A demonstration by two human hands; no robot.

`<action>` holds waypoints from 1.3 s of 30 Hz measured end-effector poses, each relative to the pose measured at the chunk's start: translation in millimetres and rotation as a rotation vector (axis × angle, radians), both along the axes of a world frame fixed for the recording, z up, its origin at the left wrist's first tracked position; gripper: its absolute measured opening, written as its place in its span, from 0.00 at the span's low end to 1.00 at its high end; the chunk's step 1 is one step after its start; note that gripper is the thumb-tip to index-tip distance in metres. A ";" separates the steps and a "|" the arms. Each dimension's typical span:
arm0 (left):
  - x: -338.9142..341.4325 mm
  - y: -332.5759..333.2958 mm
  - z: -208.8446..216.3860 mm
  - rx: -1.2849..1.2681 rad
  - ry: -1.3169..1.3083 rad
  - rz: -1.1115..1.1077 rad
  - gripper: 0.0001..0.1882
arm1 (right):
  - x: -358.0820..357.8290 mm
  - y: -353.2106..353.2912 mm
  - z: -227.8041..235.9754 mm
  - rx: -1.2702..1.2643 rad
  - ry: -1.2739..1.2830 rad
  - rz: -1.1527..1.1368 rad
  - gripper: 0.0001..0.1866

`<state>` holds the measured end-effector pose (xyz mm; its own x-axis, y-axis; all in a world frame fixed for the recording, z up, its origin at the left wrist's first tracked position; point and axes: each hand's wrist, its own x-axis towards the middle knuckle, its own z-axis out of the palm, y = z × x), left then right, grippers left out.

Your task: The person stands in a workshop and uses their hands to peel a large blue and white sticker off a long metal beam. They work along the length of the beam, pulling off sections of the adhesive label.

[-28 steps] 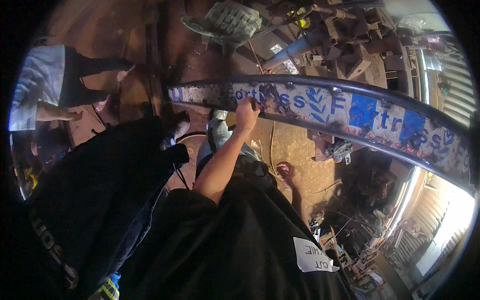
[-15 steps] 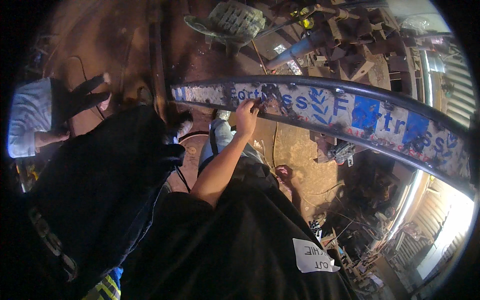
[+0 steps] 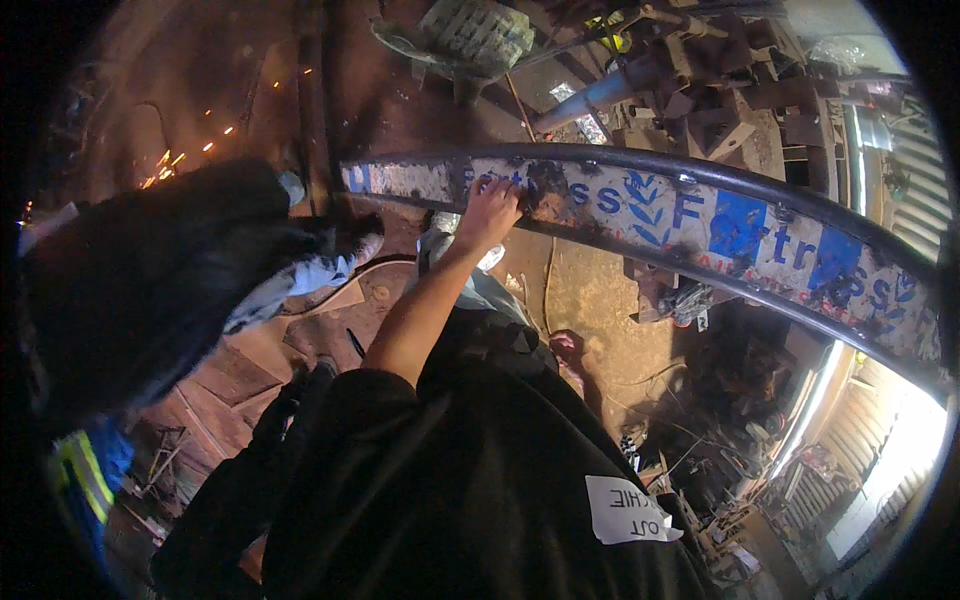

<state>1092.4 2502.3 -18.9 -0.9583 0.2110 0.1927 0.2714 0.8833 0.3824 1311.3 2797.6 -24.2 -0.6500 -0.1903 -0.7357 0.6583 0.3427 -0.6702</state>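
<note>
The left hand (image 3: 488,213) lies against a long printed panel (image 3: 690,220) at its lower tubular rail (image 3: 760,300); whether the fingers grasp that rail cannot be determined. The panel extends above the floor (image 3: 590,285) toward the right. The right hand (image 3: 567,348) hangs apart from it, finger closure indistinct.

A long, whitish panel (image 3: 645,207), scuffed and marked by dark patches, was edged along both long sides by dark tubes (image 3: 620,154), was printed with blue letters, blue squares and leaf sprigs (fainter red print was shown too), and was stretched aslant from left of centre to the right.
</note>
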 end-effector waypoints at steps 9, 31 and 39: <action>-8.1 11.6 1.0 0.323 -0.333 0.057 0.18 | 7.7 1.1 9.1 0.036 -0.097 -0.004 0.11; -2.1 -1.6 -5.8 0.219 0.039 -0.021 0.14 | 44.7 1.8 -18.8 -0.104 -0.079 -0.076 0.10; -7.9 15.2 0.5 0.286 -0.092 0.089 0.13 | 37.5 -1.7 1.1 -0.028 -0.188 -0.043 0.15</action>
